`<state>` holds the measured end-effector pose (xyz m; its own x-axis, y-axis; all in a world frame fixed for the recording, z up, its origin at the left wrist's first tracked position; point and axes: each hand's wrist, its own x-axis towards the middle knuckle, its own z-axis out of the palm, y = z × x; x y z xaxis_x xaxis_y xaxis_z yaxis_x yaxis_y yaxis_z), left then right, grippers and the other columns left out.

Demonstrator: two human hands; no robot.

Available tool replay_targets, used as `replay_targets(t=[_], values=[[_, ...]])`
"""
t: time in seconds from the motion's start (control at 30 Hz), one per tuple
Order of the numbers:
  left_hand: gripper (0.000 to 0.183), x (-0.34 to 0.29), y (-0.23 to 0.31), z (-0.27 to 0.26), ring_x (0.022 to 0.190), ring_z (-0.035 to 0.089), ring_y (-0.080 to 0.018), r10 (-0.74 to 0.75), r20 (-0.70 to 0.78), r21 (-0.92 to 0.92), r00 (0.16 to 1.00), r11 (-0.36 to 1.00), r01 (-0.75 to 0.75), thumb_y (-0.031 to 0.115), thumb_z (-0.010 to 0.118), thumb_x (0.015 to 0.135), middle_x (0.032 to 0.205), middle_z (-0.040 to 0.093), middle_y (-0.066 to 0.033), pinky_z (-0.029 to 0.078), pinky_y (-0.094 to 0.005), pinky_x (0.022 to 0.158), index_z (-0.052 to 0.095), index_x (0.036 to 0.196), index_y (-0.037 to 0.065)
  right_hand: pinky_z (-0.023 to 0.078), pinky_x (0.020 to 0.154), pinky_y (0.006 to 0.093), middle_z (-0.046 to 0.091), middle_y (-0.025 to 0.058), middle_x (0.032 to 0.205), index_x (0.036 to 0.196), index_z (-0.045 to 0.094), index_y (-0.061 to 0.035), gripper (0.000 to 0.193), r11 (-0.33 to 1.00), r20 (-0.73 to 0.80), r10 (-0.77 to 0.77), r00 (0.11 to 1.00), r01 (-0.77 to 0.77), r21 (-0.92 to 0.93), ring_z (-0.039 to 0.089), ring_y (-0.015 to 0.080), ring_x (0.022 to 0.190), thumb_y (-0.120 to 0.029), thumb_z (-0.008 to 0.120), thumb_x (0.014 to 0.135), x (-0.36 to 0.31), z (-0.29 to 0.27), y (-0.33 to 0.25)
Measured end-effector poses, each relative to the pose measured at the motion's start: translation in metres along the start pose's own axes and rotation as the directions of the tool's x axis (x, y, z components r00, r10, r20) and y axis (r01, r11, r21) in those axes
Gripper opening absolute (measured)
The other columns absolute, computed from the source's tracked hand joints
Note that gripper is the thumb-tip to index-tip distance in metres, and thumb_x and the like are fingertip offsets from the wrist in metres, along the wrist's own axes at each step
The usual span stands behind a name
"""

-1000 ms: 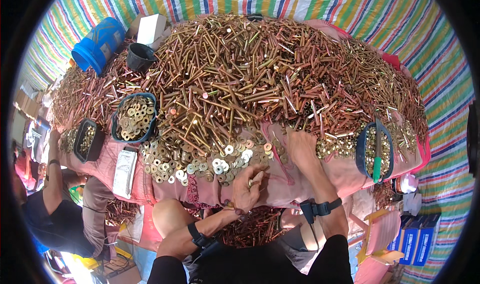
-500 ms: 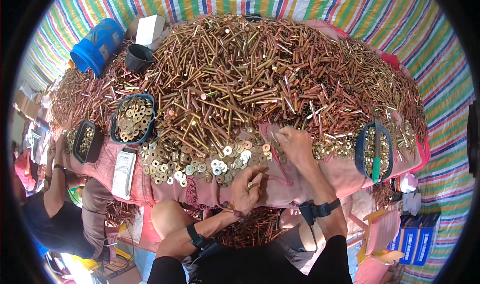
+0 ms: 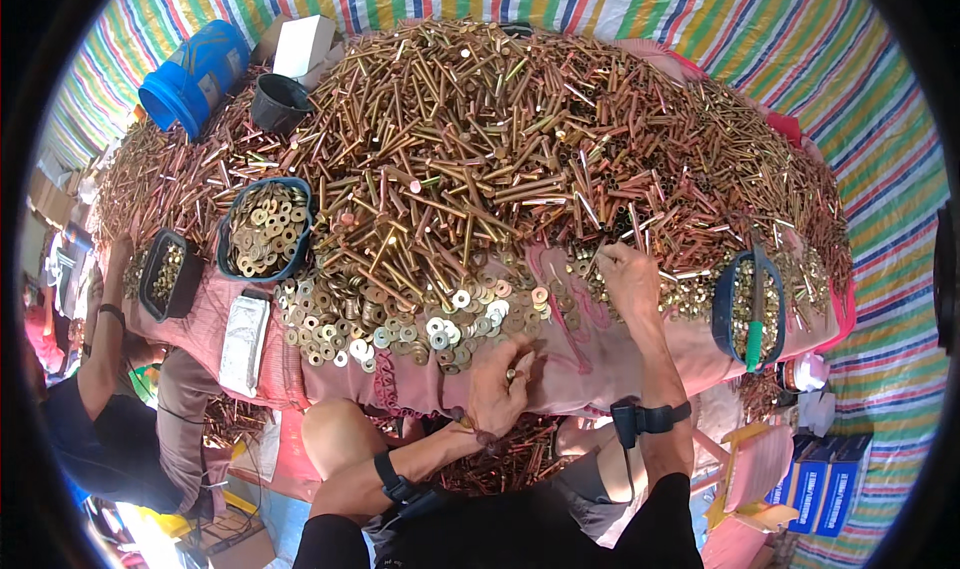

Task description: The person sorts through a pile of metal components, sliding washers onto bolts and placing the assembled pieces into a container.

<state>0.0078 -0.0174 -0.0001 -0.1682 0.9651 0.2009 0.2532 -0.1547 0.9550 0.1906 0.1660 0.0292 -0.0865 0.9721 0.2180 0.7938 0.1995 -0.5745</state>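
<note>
My left hand (image 3: pixel 500 387) hovers at the near edge of the cloth-covered table, just below a spread of flat washers (image 3: pixel 400 334). Its fingers are curled in, and a small shiny spot shows at them; what they hold, if anything, is hidden. Farther right, my right hand (image 3: pixel 632 287) has its fingertips pinched together beside the small brass-coloured nuts (image 3: pixel 690 295), close to the bolt heap. I cannot make out anything between those fingertips. A great heap of long brass-toned bolts (image 3: pixel 480 139) rises beyond both hands.
A blue tub of washers (image 3: pixel 228 231) and a black tub (image 3: pixel 186 304) of small parts stand left. At right, a blue tub (image 3: pixel 719 314) of nuts carries a green-handled tool (image 3: pixel 754 339). A foil-wrapped block (image 3: pixel 243 349) lies near left. Another person's arm (image 3: pixel 103 344) reaches in there.
My right hand has moved right along the heap's near edge, toward the nuts. The left hand has shifted slightly and turned, its fingers still curled.
</note>
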Motion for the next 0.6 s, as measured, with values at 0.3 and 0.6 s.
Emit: replay_targets(t=[0.3,0.6], values=[[0.015,-0.001,0.001,-0.006,0.073,0.065,-0.035,0.097,0.06,0.383,0.993,0.917,-0.113,0.012,0.061,0.096,0.084,0.069,-0.0161,0.051,-0.0423,0.067,0.068,0.108,0.007,0.056,0.073,0.0416,0.073,0.0185,0.086,0.103,0.078,-0.0115,0.021,0.944,0.131,-0.126,0.983,0.159,-0.289,0.071,0.0347,0.077,-0.023,0.074,0.086,-0.011,0.005,-0.02],[0.014,0.005,-0.002,-0.001,0.063,0.064,-0.0351,0.011,0.039,0.295,0.999,0.955,-0.022,0.014,0.061,0.097,0.073,0.066,-0.0167,0.049,-0.0423,0.059,0.068,0.106,0.007,0.054,0.06,0.0404,0.07,0.0178,0.076,0.097,0.075,-0.0065,0.017,0.958,0.061,-0.285,0.957,0.284,0.027,0.067,0.0307,0.063,-0.022,0.071,0.09,-0.016,0.001,0.003]])
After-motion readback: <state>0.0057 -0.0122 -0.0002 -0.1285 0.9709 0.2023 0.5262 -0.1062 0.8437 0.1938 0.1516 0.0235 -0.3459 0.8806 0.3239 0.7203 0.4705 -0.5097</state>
